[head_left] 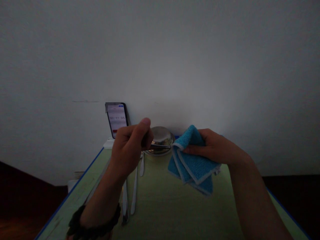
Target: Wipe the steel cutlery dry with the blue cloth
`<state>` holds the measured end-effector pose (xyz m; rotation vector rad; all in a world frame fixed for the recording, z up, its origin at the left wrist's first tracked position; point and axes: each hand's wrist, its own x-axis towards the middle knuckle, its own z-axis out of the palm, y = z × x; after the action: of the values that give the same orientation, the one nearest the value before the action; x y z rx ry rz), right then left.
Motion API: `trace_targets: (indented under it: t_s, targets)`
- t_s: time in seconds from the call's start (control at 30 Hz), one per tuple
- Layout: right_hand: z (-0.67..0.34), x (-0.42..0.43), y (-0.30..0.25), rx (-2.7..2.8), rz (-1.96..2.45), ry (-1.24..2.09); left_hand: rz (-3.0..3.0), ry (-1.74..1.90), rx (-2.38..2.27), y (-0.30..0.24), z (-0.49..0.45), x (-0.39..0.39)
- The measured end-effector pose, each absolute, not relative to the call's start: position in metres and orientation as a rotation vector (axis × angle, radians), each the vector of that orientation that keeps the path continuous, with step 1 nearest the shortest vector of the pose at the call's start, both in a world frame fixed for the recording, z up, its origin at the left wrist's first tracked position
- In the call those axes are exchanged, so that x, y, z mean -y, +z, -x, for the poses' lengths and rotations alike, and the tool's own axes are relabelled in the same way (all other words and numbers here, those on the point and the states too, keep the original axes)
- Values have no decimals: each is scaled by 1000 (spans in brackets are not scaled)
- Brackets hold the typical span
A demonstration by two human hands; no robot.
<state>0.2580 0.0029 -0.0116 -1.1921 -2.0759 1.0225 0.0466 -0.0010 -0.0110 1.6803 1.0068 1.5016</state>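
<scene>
My left hand (131, 141) is closed around one end of a thin metal piece of cutlery (161, 146). It points right, and its far end meets a blue terry cloth (196, 168) with pale edging; the kind of cutlery is unclear. Folded and hanging in loose layers, the cloth is gripped by my right hand (212, 146), thumb on the near side. Behind the cutlery, shiny round metal dishes (161, 133) sit against the wall. Whether the cloth wraps the cutlery's tip cannot be made out.
Several metal utensils (134, 196) lie lengthwise on the pale green table (175, 213), partly under my left forearm. A lit phone (116, 118) leans at the back left above a white object (108, 144). The grey wall (160, 60) rises directly behind the table.
</scene>
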Motion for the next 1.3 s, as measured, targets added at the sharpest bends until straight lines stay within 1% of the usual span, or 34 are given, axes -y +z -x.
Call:
trace_targets:
  t_s: [0.17,0.37,0.43,0.57,0.63,0.73,0.9,1.03,1.13,1.3]
  targets:
    - [-255,-5,-16,1877,1195,995,-1749,1439,-1054,-11,-39,2]
    - [-248,-15,-25,1560,1101,837,-1979,1289,-1058,-6,-40,3]
    - [-245,-17,-25,1482,1073,771,-2054,1178,-1094,-6,-41,3]
    - [-237,-18,-23,1436,1088,597,-2205,756,-1116,-2,-42,7]
    - [-237,-19,-23,1464,1101,561,-2249,649,-1073,1,-40,10]
    - [-242,-20,-23,1619,1085,650,-2322,632,-1100,3,-30,8]
    - [-255,-12,-19,2166,1037,1002,-2395,540,-1200,3,-11,2]
    - [-256,-5,-14,2466,1095,1030,-2420,417,-1138,4,-9,4]
    - [-255,-7,-15,2369,1126,989,-2415,418,-1184,5,-9,5]
    - [-255,-15,-21,1905,1114,882,-2357,499,-1275,4,0,4]
